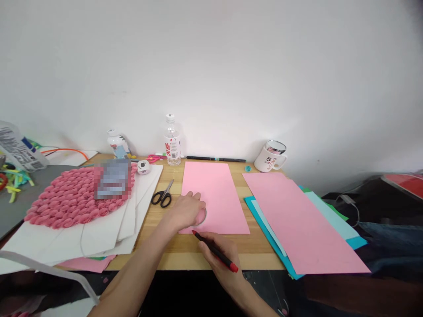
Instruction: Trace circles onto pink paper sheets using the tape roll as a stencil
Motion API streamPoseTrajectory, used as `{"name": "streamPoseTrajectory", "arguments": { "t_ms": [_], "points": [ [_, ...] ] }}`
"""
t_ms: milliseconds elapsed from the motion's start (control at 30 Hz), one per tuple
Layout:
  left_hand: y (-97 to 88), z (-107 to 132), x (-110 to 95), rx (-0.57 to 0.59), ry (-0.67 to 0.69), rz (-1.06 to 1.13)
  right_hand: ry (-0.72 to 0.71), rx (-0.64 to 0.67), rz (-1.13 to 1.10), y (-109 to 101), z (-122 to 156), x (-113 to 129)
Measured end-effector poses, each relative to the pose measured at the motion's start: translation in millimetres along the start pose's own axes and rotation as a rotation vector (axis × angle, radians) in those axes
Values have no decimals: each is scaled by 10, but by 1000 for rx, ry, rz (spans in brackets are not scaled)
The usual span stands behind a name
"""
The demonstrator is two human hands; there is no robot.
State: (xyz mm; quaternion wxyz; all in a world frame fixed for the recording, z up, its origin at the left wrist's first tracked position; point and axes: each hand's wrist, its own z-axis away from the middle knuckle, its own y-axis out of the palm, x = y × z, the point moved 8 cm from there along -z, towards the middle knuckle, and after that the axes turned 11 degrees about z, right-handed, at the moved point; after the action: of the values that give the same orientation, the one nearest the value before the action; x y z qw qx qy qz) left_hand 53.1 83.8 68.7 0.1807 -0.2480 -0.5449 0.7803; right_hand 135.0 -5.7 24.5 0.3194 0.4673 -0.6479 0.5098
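A pink paper sheet point(214, 193) lies flat on the wooden table point(257, 251) in front of me. My left hand point(188, 210) presses down on a small round object point(202, 216) at the sheet's near left corner, fingers curled over it. My right hand point(220, 255) grips a red-capped black marker point(214, 251), its tip touching the sheet's near edge just below the round object.
Black scissors point(162, 195) lie left of the sheet. A pink rolled-paper disc point(71, 196) rests on white sheets at the left. A water bottle point(172, 141), a white mug point(271, 157) and pens stand by the wall. A stack of coloured paper point(304, 220) lies at the right.
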Motion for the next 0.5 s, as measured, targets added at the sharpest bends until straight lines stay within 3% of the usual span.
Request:
{"name": "streamPoseTrajectory", "arguments": {
  "t_ms": [267, 500],
  "points": [
    [8, -16, 17, -24, 9, 18, -44, 27, 68, 20, -61, 17],
    [3, -14, 9, -38, 26, 9, 20, 35, 115, -153, -148, -93]
  ]
}}
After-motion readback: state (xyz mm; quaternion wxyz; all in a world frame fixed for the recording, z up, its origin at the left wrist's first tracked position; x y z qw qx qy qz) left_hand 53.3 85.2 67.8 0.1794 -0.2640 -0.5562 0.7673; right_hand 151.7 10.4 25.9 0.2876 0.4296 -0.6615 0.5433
